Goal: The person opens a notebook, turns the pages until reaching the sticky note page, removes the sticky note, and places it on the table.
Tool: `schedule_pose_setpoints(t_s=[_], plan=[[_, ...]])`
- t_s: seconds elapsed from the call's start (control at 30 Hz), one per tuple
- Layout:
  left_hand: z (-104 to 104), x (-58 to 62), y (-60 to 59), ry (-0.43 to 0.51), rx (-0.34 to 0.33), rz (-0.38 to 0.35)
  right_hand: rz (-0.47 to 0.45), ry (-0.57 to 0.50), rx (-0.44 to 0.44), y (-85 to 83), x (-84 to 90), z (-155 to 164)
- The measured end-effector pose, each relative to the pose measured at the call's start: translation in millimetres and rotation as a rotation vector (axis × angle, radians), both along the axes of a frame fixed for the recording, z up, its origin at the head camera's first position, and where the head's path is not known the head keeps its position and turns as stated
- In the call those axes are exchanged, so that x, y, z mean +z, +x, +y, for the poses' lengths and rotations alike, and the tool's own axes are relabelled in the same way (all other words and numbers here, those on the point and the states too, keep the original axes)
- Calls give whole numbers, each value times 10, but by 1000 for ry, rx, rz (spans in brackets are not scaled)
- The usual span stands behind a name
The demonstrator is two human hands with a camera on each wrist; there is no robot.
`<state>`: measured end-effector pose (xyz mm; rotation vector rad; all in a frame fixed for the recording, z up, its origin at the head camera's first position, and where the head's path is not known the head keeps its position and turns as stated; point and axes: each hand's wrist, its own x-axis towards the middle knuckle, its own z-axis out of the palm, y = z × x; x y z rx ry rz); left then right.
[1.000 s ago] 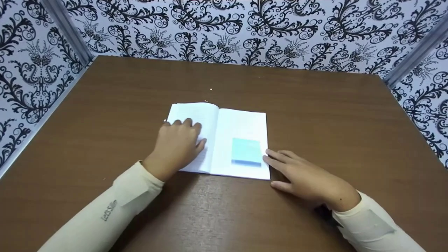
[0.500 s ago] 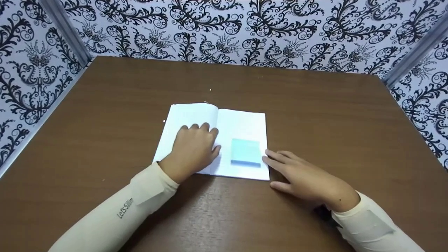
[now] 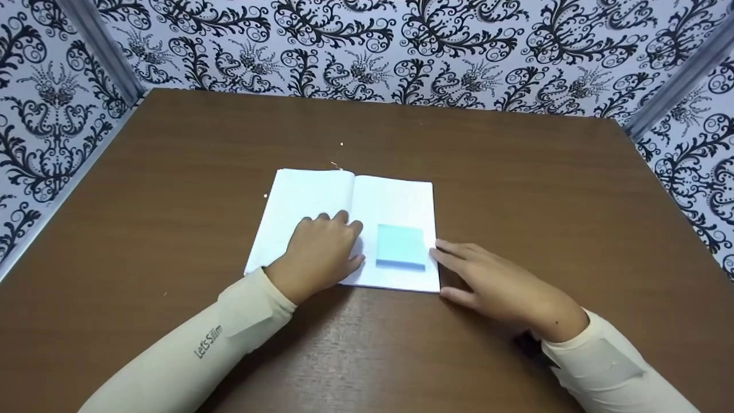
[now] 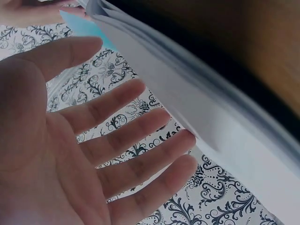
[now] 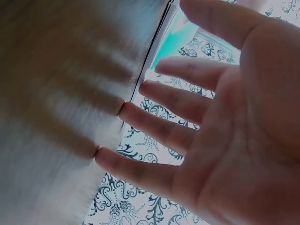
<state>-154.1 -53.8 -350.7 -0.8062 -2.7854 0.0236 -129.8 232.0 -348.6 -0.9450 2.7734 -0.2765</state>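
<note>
An open notebook lies flat near the middle of the brown tabletop, and a light blue pad of sticky notes sits on its right-hand page, toward the near edge. The left hand rests palm down on the left page beside the spine, its fingers straight and spread, gripping nothing. The right hand lies on the tabletop with its extended fingers touching the notebook's right edge just beside the blue pad; they are relaxed and hold nothing either. The likeliest trouble from here is the notebook sliding on the smooth wood if either flat hand pushes sideways rather than down, since nothing pins it but the left palm. The stack of loose pages on the left looks slightly bowed, so it could spring up or turn if that palm lifts. The pad merely rests on the page and could skid off at a nudge. No container is in view; the patterned walls enclose only the tabletop.
</note>
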Motion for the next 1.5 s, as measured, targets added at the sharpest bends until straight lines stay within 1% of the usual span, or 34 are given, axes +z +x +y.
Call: schedule_pose_setpoints(t_s=[0.1,0.23,0.3,0.37,0.5,0.6,0.7,0.87,1.0,1.17,1.27,1.37,1.5], plan=[[4,-4,5,-2,-10,-28,66,-17,-23,-7,35,-18],[-19,-18,18,-21,1,-64,220,-79,-23,-35,96,-109],[-35,-21,26,-31,12,-70,304,-126,-10,-61,128,-178],[-41,-21,28,-31,13,-71,369,-173,-6,-88,158,-248],[0,-21,7,-41,-16,-82,436,-234,-10,-128,222,-369],[9,-11,-1,-67,-20,-96,439,-259,9,-169,254,-510],[19,-5,0,-93,-4,-105,426,-266,36,-217,265,-647],[24,-8,14,-123,11,-101,383,-201,80,-267,231,-784],[5,1,28,-137,15,-83,347,-144,109,-281,188,-819],[4,11,20,-145,7,-82,308,-95,145,-287,150,-800],[-9,10,18,-135,-8,-79,283,-66,145,-286,137,-791],[-21,5,22,-128,-26,-71,280,-32,140,-293,117,-781],[-24,-5,31,-140,-38,-67,277,-3,133,-303,95,-773]])
